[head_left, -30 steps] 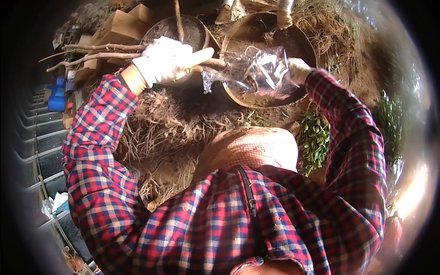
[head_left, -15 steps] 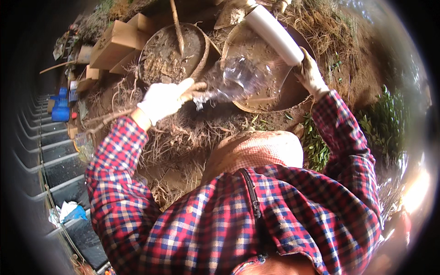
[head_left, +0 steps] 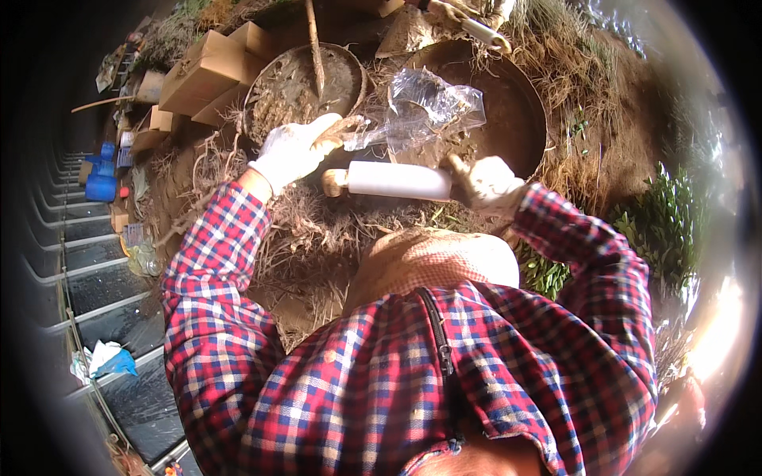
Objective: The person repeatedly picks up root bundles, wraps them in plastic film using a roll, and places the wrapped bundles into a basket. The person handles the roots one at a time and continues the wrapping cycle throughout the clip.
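In its white glove, my left hand (head_left: 294, 152) is closed on a short bundle of brown roots or stems (head_left: 344, 130). Clear plastic film (head_left: 435, 107) trails from the bundle's end, crumpled, over the right-hand tub. My right hand (head_left: 492, 184), also gloved, grips one end of a white roll of plastic film (head_left: 398, 180). The roll lies almost level, just below the loose film, and its brown core end pokes out near my left hand. How the film joins the roll is hard to make out.
Two round muddy tubs stand ahead: the left tub (head_left: 359, 63) with a wooden stick (head_left: 315, 47) in it, and the right tub (head_left: 543, 119). Another person's hand with a second roll (head_left: 482, 33) shows beyond. Cardboard boxes (head_left: 202, 71) sit left; bare-root plants (head_left: 305, 226) lie nearer me.
My right hand has brought the roll down and toward me, from slanting over the right tub to nearly level. The film now hangs looser. My left hand has shifted only slightly.
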The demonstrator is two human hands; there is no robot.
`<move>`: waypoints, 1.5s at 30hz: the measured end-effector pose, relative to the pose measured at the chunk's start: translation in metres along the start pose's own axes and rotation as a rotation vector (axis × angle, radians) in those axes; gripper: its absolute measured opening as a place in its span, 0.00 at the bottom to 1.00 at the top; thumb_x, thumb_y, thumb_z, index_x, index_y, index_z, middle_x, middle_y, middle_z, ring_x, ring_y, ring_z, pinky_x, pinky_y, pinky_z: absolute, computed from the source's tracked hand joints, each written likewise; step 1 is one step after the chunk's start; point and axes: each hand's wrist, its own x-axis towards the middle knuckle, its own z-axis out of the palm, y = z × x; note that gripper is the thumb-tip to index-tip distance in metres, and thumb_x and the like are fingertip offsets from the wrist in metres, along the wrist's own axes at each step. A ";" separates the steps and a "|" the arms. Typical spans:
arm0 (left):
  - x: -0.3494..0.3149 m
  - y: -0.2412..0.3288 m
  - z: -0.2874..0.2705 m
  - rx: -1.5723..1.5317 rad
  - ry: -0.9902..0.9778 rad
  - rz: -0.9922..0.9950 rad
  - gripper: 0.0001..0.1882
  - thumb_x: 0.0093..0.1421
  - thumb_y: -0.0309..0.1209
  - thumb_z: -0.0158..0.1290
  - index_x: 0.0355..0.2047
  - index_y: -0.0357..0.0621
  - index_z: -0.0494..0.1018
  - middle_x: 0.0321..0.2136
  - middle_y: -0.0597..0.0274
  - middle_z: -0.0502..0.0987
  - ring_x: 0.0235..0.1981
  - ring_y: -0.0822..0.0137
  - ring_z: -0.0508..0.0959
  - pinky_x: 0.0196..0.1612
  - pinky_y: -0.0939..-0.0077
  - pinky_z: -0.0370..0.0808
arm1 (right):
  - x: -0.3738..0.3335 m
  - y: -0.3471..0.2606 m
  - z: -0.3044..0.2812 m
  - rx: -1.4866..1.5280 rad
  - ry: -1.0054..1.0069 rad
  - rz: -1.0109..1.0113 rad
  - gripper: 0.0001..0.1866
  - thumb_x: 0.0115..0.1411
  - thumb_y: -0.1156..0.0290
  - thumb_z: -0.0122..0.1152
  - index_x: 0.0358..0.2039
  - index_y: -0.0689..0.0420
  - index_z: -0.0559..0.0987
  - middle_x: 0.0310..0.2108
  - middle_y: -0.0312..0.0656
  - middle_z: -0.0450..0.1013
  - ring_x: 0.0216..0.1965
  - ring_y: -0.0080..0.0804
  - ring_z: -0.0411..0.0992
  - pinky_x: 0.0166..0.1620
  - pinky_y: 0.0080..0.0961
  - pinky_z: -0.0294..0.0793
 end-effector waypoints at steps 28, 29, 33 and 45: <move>0.025 -0.004 -0.027 0.492 -0.165 0.185 0.13 0.57 0.39 0.51 0.40 0.52 0.79 0.20 0.62 0.77 0.21 0.63 0.78 0.28 0.73 0.75 | 0.021 -0.015 -0.100 -0.467 0.096 -0.316 0.29 0.64 0.53 0.47 0.59 0.59 0.64 0.33 0.51 0.77 0.35 0.40 0.77 0.39 0.36 0.79; 0.021 -0.002 -0.024 0.396 -0.100 0.274 0.15 0.56 0.46 0.53 0.25 0.49 0.78 0.21 0.58 0.79 0.22 0.58 0.79 0.31 0.71 0.76 | 0.028 -0.006 -0.114 -0.509 0.212 -0.449 0.30 0.63 0.58 0.51 0.61 0.61 0.61 0.35 0.51 0.77 0.34 0.40 0.77 0.38 0.34 0.78; 0.012 0.015 -0.011 -0.312 -0.145 0.303 0.16 0.55 0.39 0.56 0.43 0.49 0.77 0.34 0.59 0.80 0.34 0.61 0.80 0.38 0.67 0.77 | 0.059 0.026 -0.129 -0.553 0.457 -0.591 0.23 0.62 0.72 0.52 0.58 0.63 0.65 0.41 0.49 0.75 0.36 0.37 0.76 0.37 0.28 0.78; -0.005 0.079 -0.051 0.224 0.438 0.693 0.28 0.50 0.28 0.55 0.54 0.53 0.72 0.16 0.68 0.69 0.15 0.68 0.70 0.18 0.73 0.69 | 0.085 0.047 -0.041 0.144 0.122 -0.014 0.37 0.55 0.70 0.65 0.61 0.61 0.57 0.51 0.53 0.66 0.53 0.38 0.66 0.57 0.33 0.63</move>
